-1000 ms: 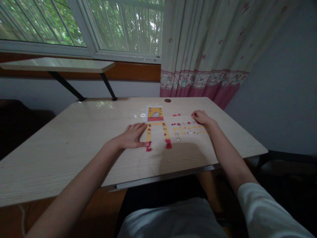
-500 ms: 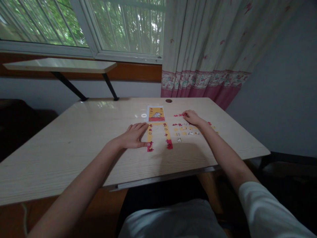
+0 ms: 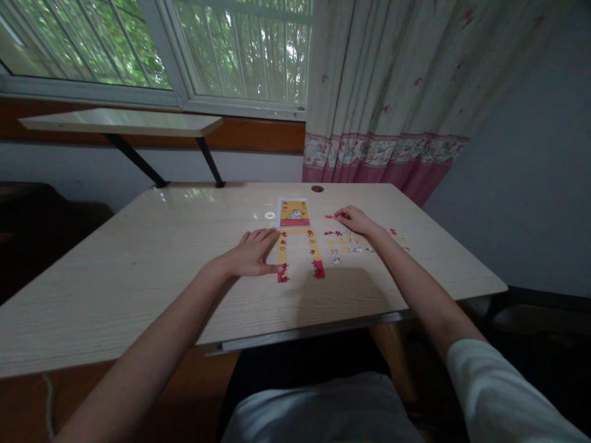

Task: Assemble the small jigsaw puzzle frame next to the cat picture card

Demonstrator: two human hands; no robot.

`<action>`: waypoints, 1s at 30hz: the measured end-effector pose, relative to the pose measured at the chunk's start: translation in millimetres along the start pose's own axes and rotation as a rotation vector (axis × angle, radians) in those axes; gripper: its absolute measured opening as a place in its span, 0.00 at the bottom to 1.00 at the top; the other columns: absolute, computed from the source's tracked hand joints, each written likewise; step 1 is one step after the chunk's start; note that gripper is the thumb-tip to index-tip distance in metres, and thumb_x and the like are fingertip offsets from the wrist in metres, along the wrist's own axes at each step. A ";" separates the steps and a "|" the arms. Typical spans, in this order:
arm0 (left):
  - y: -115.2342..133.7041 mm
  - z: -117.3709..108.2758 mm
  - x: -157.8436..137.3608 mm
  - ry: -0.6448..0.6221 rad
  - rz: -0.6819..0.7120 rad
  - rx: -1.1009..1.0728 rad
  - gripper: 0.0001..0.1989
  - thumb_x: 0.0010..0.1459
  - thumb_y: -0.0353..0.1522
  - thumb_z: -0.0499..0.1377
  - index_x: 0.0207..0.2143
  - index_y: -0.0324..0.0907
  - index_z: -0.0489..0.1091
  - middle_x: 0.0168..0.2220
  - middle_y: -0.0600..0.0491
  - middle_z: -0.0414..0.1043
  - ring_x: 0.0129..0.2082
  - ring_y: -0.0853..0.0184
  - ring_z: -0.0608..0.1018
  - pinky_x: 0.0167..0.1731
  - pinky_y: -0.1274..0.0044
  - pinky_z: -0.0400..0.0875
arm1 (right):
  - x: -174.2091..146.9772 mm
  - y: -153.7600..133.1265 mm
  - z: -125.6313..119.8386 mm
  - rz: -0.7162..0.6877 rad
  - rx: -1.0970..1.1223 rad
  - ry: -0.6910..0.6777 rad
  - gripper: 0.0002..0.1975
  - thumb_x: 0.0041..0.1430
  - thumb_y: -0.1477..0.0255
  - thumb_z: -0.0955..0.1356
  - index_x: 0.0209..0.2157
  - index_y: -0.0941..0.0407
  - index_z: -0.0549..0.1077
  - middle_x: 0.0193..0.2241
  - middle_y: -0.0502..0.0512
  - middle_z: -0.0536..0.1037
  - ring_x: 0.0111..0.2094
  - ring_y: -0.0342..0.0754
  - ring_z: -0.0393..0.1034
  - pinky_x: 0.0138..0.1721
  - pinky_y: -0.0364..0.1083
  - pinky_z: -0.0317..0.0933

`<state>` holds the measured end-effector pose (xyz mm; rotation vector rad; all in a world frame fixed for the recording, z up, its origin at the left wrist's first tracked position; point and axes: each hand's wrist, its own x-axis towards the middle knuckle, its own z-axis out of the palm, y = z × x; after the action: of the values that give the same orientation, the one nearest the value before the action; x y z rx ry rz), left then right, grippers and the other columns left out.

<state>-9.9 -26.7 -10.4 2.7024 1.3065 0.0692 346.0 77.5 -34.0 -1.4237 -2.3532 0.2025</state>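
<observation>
My left hand [image 3: 253,252] lies on the desk with thumb and fingers apart, its fingertips and thumb touching the left side of a partly joined jigsaw frame [image 3: 317,264]. The frame has yellow sides and red lower corners. Behind it lies a picture card [image 3: 294,214] of a white cartoon animal on yellow and red. My right hand [image 3: 354,219] is at the back row of red jigsaw pieces [image 3: 329,216], fingers pinched on one red piece that they partly cover. Rows of loose yellow, white and red pieces [image 3: 345,250] lie just in front, some hidden by my right forearm.
The pale wooden desk [image 3: 152,264] carries a raised shelf [image 3: 124,122] on black legs at the back left. A round cable hole [image 3: 317,189] is near the back edge. Behind are a barred window and a floral curtain [image 3: 383,92].
My right hand has shifted slightly left along the row of red pieces. My left hand stays on the frame's left side. The view has moved a little.
</observation>
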 end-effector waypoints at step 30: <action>1.9 2.4 -1.8 -0.103 -0.046 -0.075 0.57 0.42 0.62 0.52 0.64 0.36 0.40 0.65 0.33 0.38 0.63 0.44 0.46 0.57 0.54 0.45 | -43.1 -156.6 3.4 -0.022 0.652 -0.397 0.08 0.47 0.70 0.71 0.32 0.59 0.76 0.28 0.52 0.78 0.29 0.41 0.70 0.30 0.39 0.62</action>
<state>-9.3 -29.5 -12.4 2.5758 1.3084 -0.0252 233.9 -34.5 1.5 -1.0939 -2.2556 1.2155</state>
